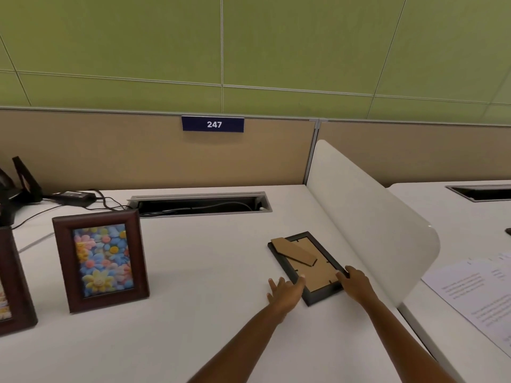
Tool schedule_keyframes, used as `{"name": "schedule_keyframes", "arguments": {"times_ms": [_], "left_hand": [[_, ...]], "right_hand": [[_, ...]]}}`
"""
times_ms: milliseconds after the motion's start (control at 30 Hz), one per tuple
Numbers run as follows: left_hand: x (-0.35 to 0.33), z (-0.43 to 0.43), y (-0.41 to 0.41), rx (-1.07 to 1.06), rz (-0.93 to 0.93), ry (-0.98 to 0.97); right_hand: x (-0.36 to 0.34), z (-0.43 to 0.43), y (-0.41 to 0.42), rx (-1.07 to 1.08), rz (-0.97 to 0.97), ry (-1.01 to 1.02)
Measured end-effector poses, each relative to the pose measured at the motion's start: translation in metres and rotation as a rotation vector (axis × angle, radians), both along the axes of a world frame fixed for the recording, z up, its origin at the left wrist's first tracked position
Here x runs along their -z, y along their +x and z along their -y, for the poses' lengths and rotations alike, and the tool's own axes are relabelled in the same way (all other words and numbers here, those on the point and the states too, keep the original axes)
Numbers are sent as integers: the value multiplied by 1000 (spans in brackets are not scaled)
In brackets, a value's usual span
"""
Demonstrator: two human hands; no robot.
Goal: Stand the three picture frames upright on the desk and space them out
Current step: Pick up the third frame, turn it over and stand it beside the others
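Black frame [307,268] lies face down near the table's [210,272] right edge, long axis running toward the far-left, easel leg folded. Left hand [284,293] touches its near-left edge, fingers spread; right hand [355,284] curls on the near-right corner, not yet clamped. Judged light, rigid, glass fragile: lift by both long edges. 2 brown frames [101,261] stand upright at left.

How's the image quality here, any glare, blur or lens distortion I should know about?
Head view: even, soft lighting with faint shadows under the standing flower-picture frame and the face-down black frame; a small glare spot on the white divider; wide-angle bending of the desk edges and wall lines; printed sheets at right too blurred to read; both hands, left hand and right hand, slightly soft.
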State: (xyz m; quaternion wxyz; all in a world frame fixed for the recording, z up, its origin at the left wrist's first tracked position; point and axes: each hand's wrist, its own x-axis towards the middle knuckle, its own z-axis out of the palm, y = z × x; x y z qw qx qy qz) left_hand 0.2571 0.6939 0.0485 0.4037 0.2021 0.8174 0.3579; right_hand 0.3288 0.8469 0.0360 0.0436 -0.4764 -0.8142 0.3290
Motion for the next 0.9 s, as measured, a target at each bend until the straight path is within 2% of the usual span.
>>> {"name": "schedule_keyframes", "arguments": {"times_ms": [233,333,467,533,700,800,900], "left_hand": [[-1,-19,4,-358,378,184],[0,-21,1,-438,374,207],[2,-20,-9,-431,209,161],[7,-18,-16,-434,170,184],[9,-11,-36,-567,277,388],[-4,-9,-49,-656,391,522],[-26,-8,-59,-700,437,570]], "right_hand": [[2,-10,-5,85,-118,-45],[1,-7,-11,149,-92,-109],[-4,-5,-18,247,-121,-256],[-7,-6,-20,299,-194,-359],[-27,0,-18,308,-400,-567],[-42,5,-16,271,-523,-624],[-56,7,-18,246,-655,-656]]}}
